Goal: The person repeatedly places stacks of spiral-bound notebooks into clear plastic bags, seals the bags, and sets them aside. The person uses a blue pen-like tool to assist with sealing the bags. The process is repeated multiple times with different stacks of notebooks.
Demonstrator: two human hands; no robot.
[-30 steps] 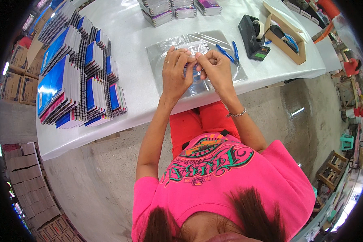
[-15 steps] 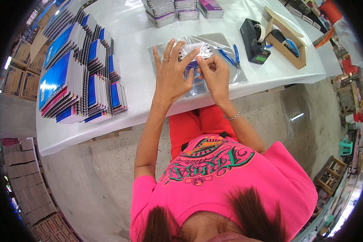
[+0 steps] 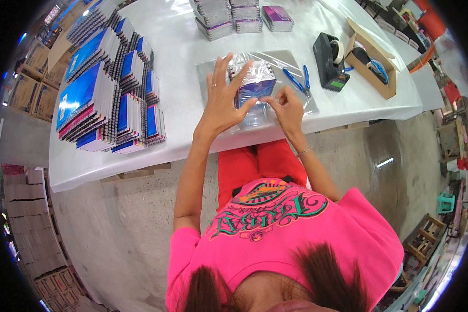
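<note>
A small stack of spiral notebooks (image 3: 256, 87) with a blue and purple front lies under clear plastic film (image 3: 254, 118) near the table's front edge. My left hand (image 3: 221, 101) rests along the stack's left side, its fingers spread and its thumb reaching across the near edge. At the stack's near right corner, my right hand (image 3: 288, 112) is closed, thumb and forefinger pinching the film. The film is see-through, so its edges are hard to trace. Blue-handled pliers (image 3: 299, 82) lie just beyond my right hand.
Tall stacks of blue spiral notebooks (image 3: 112, 93) fill the table's left side. Purple-edged wrapped notebook stacks (image 3: 246, 18) stand at the back. To the right are a black tape dispenser (image 3: 330, 62) and an open cardboard box (image 3: 372, 65) holding a blue coil.
My right hand has lowered toward the near edge of the stack, and my left hand has shifted slightly. More of the notebook stack now shows between them.
</note>
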